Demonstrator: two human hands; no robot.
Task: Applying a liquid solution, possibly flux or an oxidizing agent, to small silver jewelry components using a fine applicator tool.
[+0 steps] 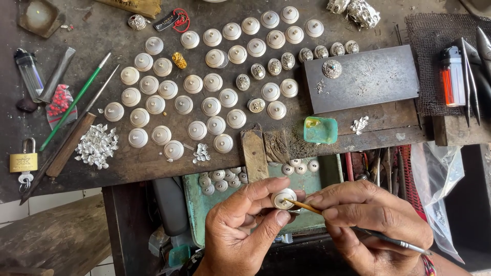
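My left hand (240, 225) pinches a small round silver dome piece (284, 199) between thumb and fingers, below the bench's front edge. My right hand (371, 217) holds a thin brush (307, 207) like a pen, its yellow tip touching the dome's face. Several similar white-silver domes (204, 82) lie spread over the dark workbench, and more sit in a green tray (197, 204) under the hands. A few finished filigree domes (258, 71) lie among them.
A dark steel block (373, 76) with one ornate dome stands at right. A green dish (320, 130), a heap of silver bits (96, 145), a padlock (23, 161), lighters (452, 76), tweezers (468, 76) and files (74, 99) lie around. A wooden bench pin (254, 153) juts forward.
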